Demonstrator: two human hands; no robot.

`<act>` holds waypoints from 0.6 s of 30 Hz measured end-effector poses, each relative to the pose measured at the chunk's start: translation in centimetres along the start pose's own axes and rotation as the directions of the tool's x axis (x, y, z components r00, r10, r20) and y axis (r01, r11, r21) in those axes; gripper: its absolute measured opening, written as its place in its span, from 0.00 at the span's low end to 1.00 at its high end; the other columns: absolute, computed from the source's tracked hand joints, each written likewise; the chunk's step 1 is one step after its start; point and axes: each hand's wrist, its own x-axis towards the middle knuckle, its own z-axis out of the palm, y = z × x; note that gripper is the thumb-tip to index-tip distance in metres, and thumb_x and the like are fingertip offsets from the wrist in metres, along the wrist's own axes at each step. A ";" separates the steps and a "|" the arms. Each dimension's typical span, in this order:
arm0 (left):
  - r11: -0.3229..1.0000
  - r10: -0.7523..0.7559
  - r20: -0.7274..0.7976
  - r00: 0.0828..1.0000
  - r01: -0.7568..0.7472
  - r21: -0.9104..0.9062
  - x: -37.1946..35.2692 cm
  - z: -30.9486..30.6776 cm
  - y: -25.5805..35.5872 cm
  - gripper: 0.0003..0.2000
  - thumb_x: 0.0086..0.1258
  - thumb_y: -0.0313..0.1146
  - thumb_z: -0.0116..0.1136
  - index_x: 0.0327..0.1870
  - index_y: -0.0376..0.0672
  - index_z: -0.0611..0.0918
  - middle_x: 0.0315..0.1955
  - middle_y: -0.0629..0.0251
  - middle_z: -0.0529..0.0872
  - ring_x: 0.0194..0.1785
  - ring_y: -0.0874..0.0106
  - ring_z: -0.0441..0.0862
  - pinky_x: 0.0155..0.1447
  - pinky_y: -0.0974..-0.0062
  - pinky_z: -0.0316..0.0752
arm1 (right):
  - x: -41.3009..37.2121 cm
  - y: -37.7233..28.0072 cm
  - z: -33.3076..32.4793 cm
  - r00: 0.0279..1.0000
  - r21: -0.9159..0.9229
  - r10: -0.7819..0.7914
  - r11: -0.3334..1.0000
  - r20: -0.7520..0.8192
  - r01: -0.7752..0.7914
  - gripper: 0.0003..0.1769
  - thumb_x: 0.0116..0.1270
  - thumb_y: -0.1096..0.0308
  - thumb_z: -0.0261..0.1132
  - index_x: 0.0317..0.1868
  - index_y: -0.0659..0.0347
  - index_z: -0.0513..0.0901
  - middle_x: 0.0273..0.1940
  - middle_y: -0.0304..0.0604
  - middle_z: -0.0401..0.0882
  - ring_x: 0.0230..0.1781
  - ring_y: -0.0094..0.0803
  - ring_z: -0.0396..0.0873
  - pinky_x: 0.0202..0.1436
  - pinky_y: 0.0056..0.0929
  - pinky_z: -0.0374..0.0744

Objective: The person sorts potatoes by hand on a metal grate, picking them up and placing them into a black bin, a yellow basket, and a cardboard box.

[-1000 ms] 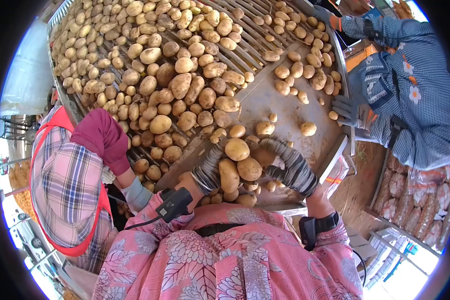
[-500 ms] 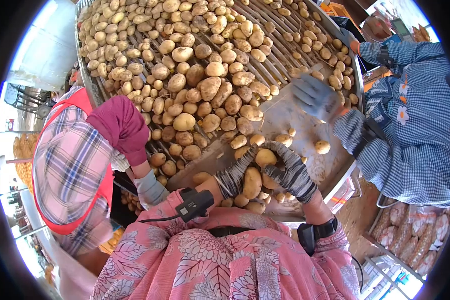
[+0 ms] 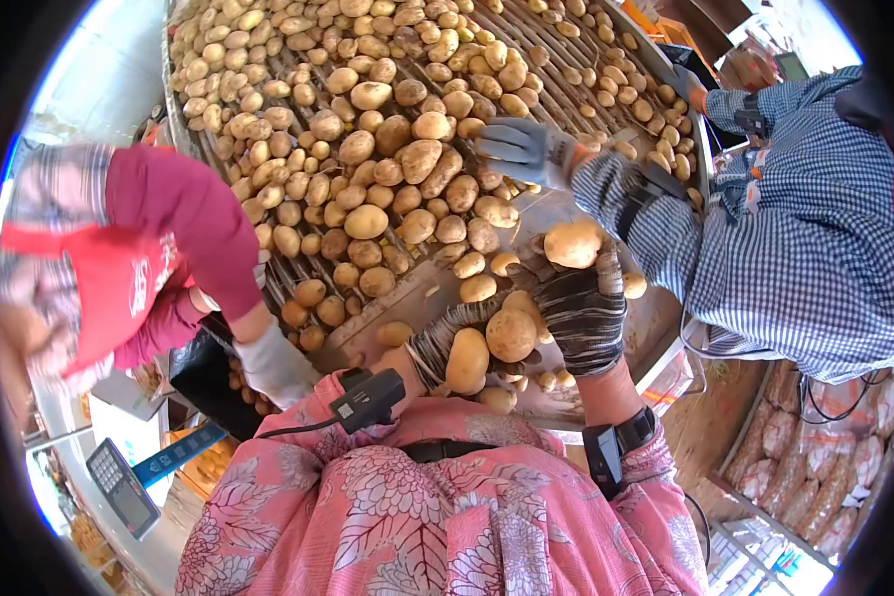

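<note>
My right hand [image 3: 574, 310], in a dark striped glove, is closed around a pale round potato [image 3: 572, 244] above the metal ledge [image 3: 646, 323]. My left hand [image 3: 449, 340], in a similar glove, curls around an oblong potato [image 3: 467, 362]; its fingertips are partly hidden. Between my hands is a rounder potato [image 3: 512, 336], close to the left fingers. Smaller potatoes lie on the ledge below and beside my hands. Beyond them, many potatoes [image 3: 367, 222] cover a slatted sorting bed [image 3: 546, 99].
To the right, a co-worker in a checked top reaches a grey-gloved hand [image 3: 526, 151] over the potatoes. A co-worker's light-gloved hand [image 3: 273, 368] is close to my left forearm. Filled net bags [image 3: 815, 467] stand at right. A scale display [image 3: 122, 487] is at lower left.
My right hand has risen with a potato in it. The potatoes at my left hand have shifted left. The right co-worker's hand has moved left over the bed; the left co-worker has leaned away.
</note>
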 end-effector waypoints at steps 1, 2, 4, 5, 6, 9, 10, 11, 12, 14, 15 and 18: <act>0.999 -0.003 0.043 0.999 0.004 -0.039 -0.5 0.2 -0.2 0.20 0.69 0.39 0.51 0.59 0.38 0.72 0.50 0.59 0.80 0.51 0.66 0.80 0.55 0.66 0.77 | 0.3 0.5 0.6 0.999 -0.021 -0.015 1.000 0.047 0.016 0.31 0.71 0.48 0.51 0.62 0.66 0.65 0.60 0.57 0.69 0.64 0.55 0.64 0.70 0.57 0.58; 0.997 -0.002 0.085 0.996 0.009 -0.078 -1.0 0.4 -0.2 0.20 0.69 0.39 0.52 0.59 0.38 0.72 0.50 0.59 0.80 0.51 0.65 0.80 0.56 0.66 0.77 | 0.6 0.8 0.9 0.998 -0.030 -0.007 1.000 0.068 0.009 0.32 0.69 0.45 0.53 0.62 0.63 0.66 0.60 0.57 0.69 0.64 0.55 0.65 0.69 0.60 0.57; 0.987 -0.007 0.171 0.985 0.034 -0.157 -2.1 0.5 -0.4 0.21 0.68 0.39 0.53 0.59 0.38 0.72 0.50 0.58 0.80 0.51 0.65 0.80 0.56 0.66 0.76 | 0.5 1.2 2.0 0.997 -0.087 0.023 0.996 0.070 -0.017 0.33 0.67 0.45 0.56 0.62 0.62 0.66 0.58 0.56 0.71 0.63 0.54 0.66 0.69 0.59 0.59; 0.981 0.001 0.214 0.977 0.041 -0.190 -2.7 0.6 -0.4 0.21 0.68 0.39 0.53 0.59 0.38 0.72 0.50 0.58 0.81 0.51 0.65 0.80 0.56 0.66 0.76 | 0.6 1.4 2.5 0.997 -0.138 0.043 0.990 0.065 -0.033 0.34 0.66 0.44 0.58 0.61 0.62 0.67 0.57 0.54 0.72 0.62 0.53 0.68 0.68 0.58 0.61; 0.976 0.019 0.253 0.967 0.037 -0.215 -3.3 0.8 -0.3 0.22 0.68 0.40 0.54 0.59 0.38 0.72 0.50 0.58 0.81 0.51 0.65 0.80 0.56 0.66 0.76 | 0.7 1.4 2.4 0.994 -0.181 0.041 0.983 0.098 -0.022 0.32 0.63 0.45 0.61 0.59 0.59 0.70 0.55 0.50 0.75 0.59 0.50 0.71 0.65 0.56 0.66; 0.959 0.123 0.304 0.945 -0.034 -0.281 -6.2 0.6 -0.3 0.23 0.66 0.40 0.55 0.59 0.38 0.72 0.49 0.57 0.81 0.51 0.65 0.80 0.57 0.65 0.76 | -0.4 1.7 3.2 0.997 -0.335 0.032 0.941 -0.073 -0.055 0.33 0.60 0.40 0.62 0.58 0.55 0.72 0.56 0.49 0.75 0.55 0.51 0.74 0.60 0.55 0.72; 0.954 0.246 0.228 0.942 -0.194 -0.228 -7.3 0.4 -0.2 0.25 0.64 0.41 0.58 0.59 0.37 0.72 0.49 0.56 0.81 0.50 0.63 0.81 0.56 0.64 0.76 | -0.7 1.7 2.5 0.996 -0.374 0.078 0.923 -0.052 -0.091 0.36 0.60 0.37 0.59 0.59 0.55 0.71 0.57 0.50 0.74 0.56 0.52 0.73 0.60 0.55 0.72; 0.924 0.368 0.153 0.917 -0.342 -0.169 -8.5 0.1 -0.2 0.27 0.61 0.42 0.60 0.59 0.37 0.72 0.48 0.55 0.82 0.50 0.61 0.81 0.56 0.62 0.76 | -1.1 1.7 1.8 0.990 -0.351 0.138 0.926 -0.017 -0.135 0.37 0.61 0.37 0.58 0.60 0.56 0.70 0.56 0.50 0.74 0.54 0.52 0.74 0.59 0.53 0.72; 0.895 0.433 0.110 0.894 -0.412 -0.174 -10.6 -0.8 -0.6 0.27 0.61 0.42 0.60 0.59 0.37 0.72 0.48 0.55 0.82 0.50 0.61 0.81 0.56 0.62 0.76 | -1.0 2.4 2.4 0.975 -0.244 0.215 0.944 -0.051 -0.220 0.36 0.62 0.36 0.57 0.59 0.57 0.71 0.53 0.49 0.76 0.50 0.49 0.76 0.54 0.51 0.74; 0.823 0.507 -0.216 0.834 -0.543 -0.165 -12.8 -3.4 -2.2 0.23 0.61 0.42 0.61 0.54 0.37 0.75 0.43 0.54 0.84 0.44 0.61 0.83 0.48 0.60 0.80 | -1.7 2.3 0.9 0.964 -0.305 0.222 0.917 -0.146 -0.257 0.34 0.64 0.40 0.57 0.61 0.57 0.69 0.52 0.47 0.76 0.44 0.43 0.78 0.45 0.42 0.79; 0.807 0.535 -0.172 0.827 -0.561 -0.186 -14.0 -7.2 -3.4 0.23 0.61 0.41 0.61 0.55 0.37 0.75 0.45 0.54 0.83 0.48 0.61 0.82 0.51 0.59 0.79 | -1.6 2.7 0.9 0.936 -0.311 0.349 0.885 -0.049 -0.346 0.33 0.65 0.44 0.59 0.61 0.58 0.67 0.52 0.48 0.76 0.47 0.41 0.78 0.48 0.41 0.80; 0.680 0.689 -0.313 0.653 -0.732 -0.031 -21.7 -11.5 -7.0 0.22 0.60 0.39 0.63 0.53 0.38 0.75 0.45 0.55 0.82 0.47 0.62 0.82 0.48 0.64 0.80 | 5.6 -0.7 -3.8 0.899 -0.877 0.437 0.429 -0.009 -0.217 0.26 0.66 0.55 0.60 0.60 0.58 0.68 0.58 0.47 0.70 0.54 0.40 0.73 0.50 0.30 0.78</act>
